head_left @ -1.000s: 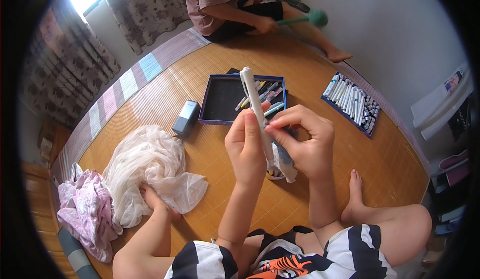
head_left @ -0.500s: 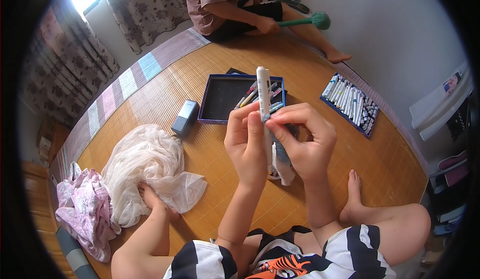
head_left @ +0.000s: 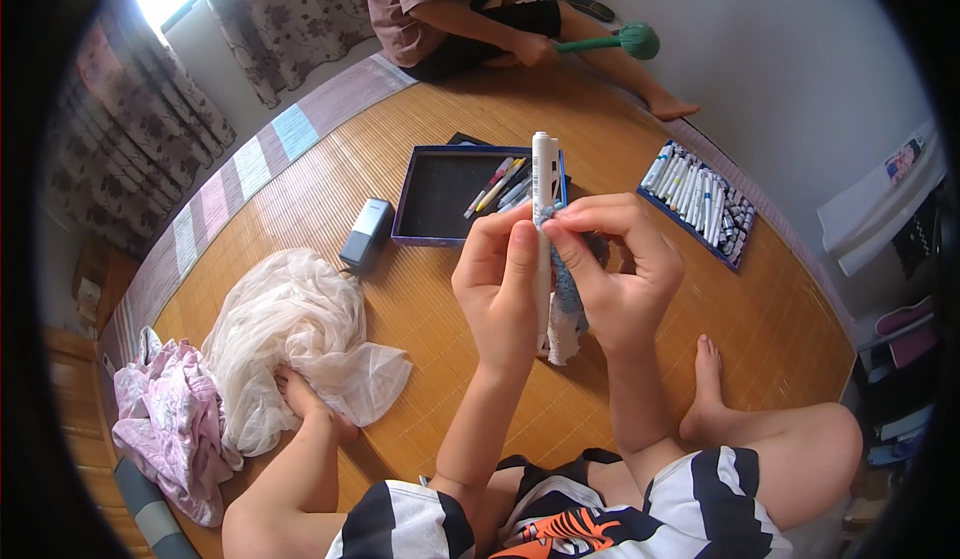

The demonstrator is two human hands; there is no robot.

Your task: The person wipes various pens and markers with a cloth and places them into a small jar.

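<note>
From my remote post, I watch the left hand (head_left: 497, 299) grasp a white marker (head_left: 544, 171) upright in front of the chest, while the right hand (head_left: 628, 277) pinches a bluish cloth (head_left: 566, 304) against its barrel. Beyond the fingers I see a shallow dark box (head_left: 440, 194) with pens (head_left: 497, 187), and white markers (head_left: 693, 193) fill a blue tray (head_left: 688, 234) off to the right.

The brown mat (head_left: 425, 304) bears a box (head_left: 435, 191); marker tray (head_left: 682, 227); grey-blue block (head_left: 367, 233); white cloth (head_left: 290, 314).
</note>
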